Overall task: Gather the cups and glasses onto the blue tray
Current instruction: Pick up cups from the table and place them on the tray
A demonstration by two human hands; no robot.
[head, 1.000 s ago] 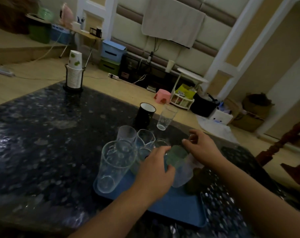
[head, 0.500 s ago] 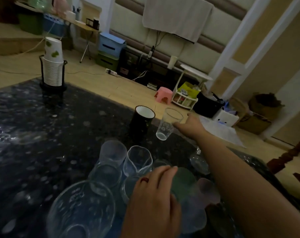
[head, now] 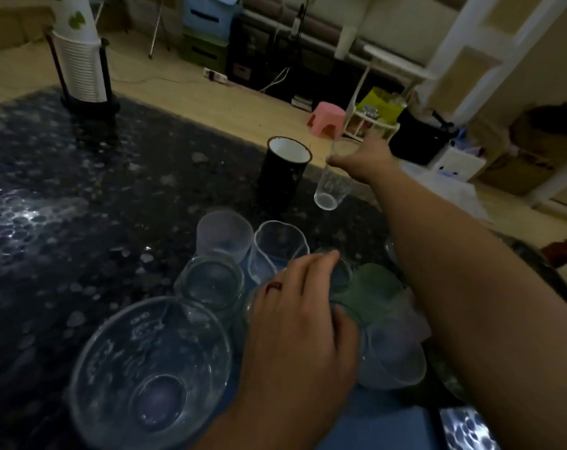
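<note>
The person's right hand (head: 361, 162) reaches far out across the dark speckled table (head: 80, 206). Its fingers and thumb wrap around the top of a small clear glass (head: 332, 186) and hold it. The glass leans a little. It is just beside a tall black cup (head: 283, 175) that is white inside. The black cup stands straight up on the table, past the other cups.

The left hand (head: 303, 323) is close to the camera. It lies on top of the bunch of cups with its fingers spread and a bit bent. The fingers rest on the cups and do not squeeze any one of them. There is a red ring (head: 274, 286) on one finger.

The blue tray (head: 382, 430) is at the bottom, and only a small bare part of it shows under the hand and arm. Many cups crowd together on it. A big clear measuring cup (head: 152, 375) is nearest on the left. Behind it is a round clear glass (head: 212, 284), then a frosted cup (head: 225, 233) and a clear cup with a wavy rim (head: 280, 246). A green cup (head: 374, 297) and a pale frosted cup (head: 391, 358) lie tipped over on the right, touching each other.

Far back on the left of the table, a stack of white paper cups (head: 79, 64) stands in a black holder
</note>
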